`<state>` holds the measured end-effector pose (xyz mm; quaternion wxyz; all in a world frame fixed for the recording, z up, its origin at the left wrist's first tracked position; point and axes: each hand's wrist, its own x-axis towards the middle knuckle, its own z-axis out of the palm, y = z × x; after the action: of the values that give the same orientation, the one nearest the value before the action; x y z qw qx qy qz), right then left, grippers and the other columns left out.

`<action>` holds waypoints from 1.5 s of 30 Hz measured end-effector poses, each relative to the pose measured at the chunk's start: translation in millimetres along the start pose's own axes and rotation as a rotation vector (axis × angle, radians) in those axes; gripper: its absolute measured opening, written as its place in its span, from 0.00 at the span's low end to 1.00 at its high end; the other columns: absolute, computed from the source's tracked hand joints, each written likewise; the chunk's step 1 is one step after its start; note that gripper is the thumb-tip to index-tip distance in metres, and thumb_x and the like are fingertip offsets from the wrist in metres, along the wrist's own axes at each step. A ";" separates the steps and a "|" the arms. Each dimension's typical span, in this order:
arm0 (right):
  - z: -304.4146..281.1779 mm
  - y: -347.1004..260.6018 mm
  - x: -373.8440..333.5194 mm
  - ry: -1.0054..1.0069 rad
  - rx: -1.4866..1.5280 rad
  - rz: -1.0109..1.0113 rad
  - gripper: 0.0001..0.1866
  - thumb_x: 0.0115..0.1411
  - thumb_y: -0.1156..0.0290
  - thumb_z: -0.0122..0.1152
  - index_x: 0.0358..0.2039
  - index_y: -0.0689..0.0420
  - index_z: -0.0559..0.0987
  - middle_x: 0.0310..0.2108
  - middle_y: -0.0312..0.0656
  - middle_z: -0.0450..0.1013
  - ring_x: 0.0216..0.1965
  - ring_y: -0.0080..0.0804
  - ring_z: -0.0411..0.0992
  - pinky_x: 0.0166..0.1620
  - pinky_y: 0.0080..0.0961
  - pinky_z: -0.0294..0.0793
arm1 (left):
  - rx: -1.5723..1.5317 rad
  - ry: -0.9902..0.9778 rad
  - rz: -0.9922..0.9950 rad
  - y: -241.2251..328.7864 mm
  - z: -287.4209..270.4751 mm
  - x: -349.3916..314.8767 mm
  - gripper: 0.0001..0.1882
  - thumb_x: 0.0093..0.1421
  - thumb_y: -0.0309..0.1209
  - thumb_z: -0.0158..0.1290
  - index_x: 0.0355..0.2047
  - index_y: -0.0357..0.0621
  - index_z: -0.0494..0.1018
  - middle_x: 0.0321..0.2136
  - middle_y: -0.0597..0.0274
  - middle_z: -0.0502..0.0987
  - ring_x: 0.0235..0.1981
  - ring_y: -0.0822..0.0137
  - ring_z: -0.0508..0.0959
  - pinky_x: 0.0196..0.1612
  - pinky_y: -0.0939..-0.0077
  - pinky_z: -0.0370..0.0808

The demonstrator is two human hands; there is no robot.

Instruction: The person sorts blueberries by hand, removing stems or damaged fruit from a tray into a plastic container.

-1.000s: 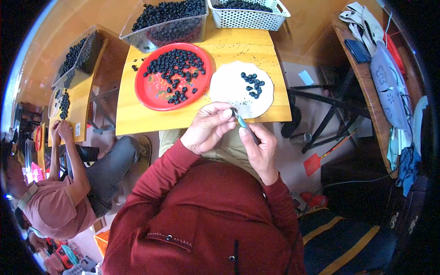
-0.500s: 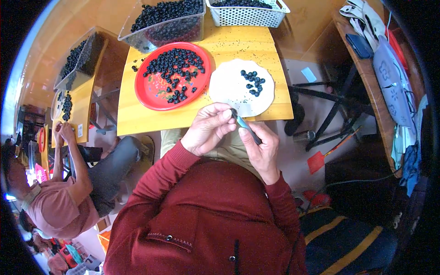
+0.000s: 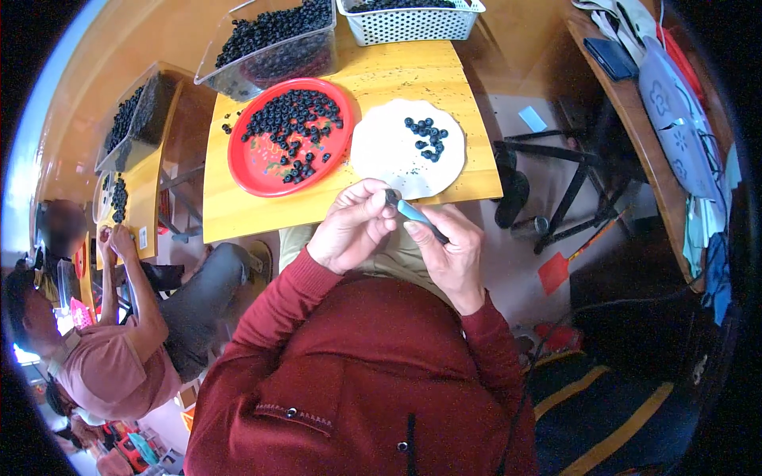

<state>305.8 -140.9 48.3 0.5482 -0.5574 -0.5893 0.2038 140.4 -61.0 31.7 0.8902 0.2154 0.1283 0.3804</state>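
Between the thumb and fingers of my left hand (image 3: 349,226) is a small round black rubber-looking part (image 3: 391,196). My right hand (image 3: 451,250) is closed around a slim hand tool (image 3: 414,213) with a light blue and black handle. The tool's front end is at the black part; its tip is too small to make out. Both hands are just off the table's near edge. Beyond them stands a white scalloped plate (image 3: 381,163) with a cluster of similar black parts (image 3: 427,139). Left of it, a red round tray (image 3: 262,170) bears many more.
On the wooden table (image 3: 381,71) stand a clear bin (image 3: 230,79) and a white perforated basket (image 3: 409,28) of black parts, with dark crumbs about. At left, another person (image 3: 119,357) works at a second table. A side bench (image 3: 627,127) runs along the right.
The view has shifted slightly, so the table and plates sit a little further left. My hands keep the black part and the tool together, with the tool's angle slightly altered.
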 end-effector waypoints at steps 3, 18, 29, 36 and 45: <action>-12.7 35.3 -2.8 0.086 0.006 0.153 0.12 0.62 0.70 0.62 0.41 0.65 0.81 0.26 0.40 0.76 0.27 0.23 0.71 0.31 0.21 0.69 | 0.110 -0.078 -0.007 3.6 16.4 -13.9 0.06 0.63 0.30 0.55 0.39 0.41 0.73 0.28 0.63 0.72 0.31 0.71 0.71 0.32 0.82 0.73; -13.3 31.9 -9.1 0.089 0.115 0.254 0.14 0.62 0.65 0.63 0.38 0.65 0.81 0.23 0.39 0.74 0.25 0.21 0.68 0.30 0.22 0.67 | 0.003 -0.040 0.000 5.7 -6.2 -9.1 0.07 0.63 0.28 0.55 0.40 0.42 0.75 0.32 0.63 0.75 0.35 0.70 0.73 0.39 0.76 0.77; -21.9 57.6 -35.6 0.149 0.095 0.332 0.13 0.63 0.66 0.62 0.37 0.66 0.81 0.22 0.36 0.72 0.25 0.18 0.66 0.29 0.20 0.66 | 1.282 0.442 0.474 69.4 -41.5 -2.1 0.06 0.58 0.23 0.60 0.36 0.37 0.79 0.31 0.64 0.81 0.31 0.76 0.78 0.37 0.83 0.75; -27.5 63.5 -48.2 0.182 0.140 0.364 0.13 0.63 0.67 0.61 0.39 0.65 0.81 0.23 0.32 0.72 0.26 0.15 0.65 0.30 0.17 0.66 | 1.844 0.565 0.617 93.7 -45.5 12.9 0.09 0.54 0.24 0.62 0.36 0.37 0.79 0.31 0.53 0.81 0.29 0.68 0.81 0.34 0.76 0.77; -40.5 58.5 -58.6 0.173 0.097 0.387 0.13 0.64 0.68 0.60 0.40 0.66 0.81 0.22 0.33 0.72 0.27 0.15 0.65 0.30 0.18 0.66 | 2.013 -0.044 0.655 12.0 -2.1 73.8 0.11 0.51 0.27 0.59 0.35 0.41 0.78 0.34 0.53 0.78 0.38 0.53 0.78 0.41 0.60 0.76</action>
<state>353.4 -190.2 -13.3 0.5735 -0.6485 -0.4118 0.2847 182.2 1.1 30.8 0.1576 0.8848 0.3039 0.3161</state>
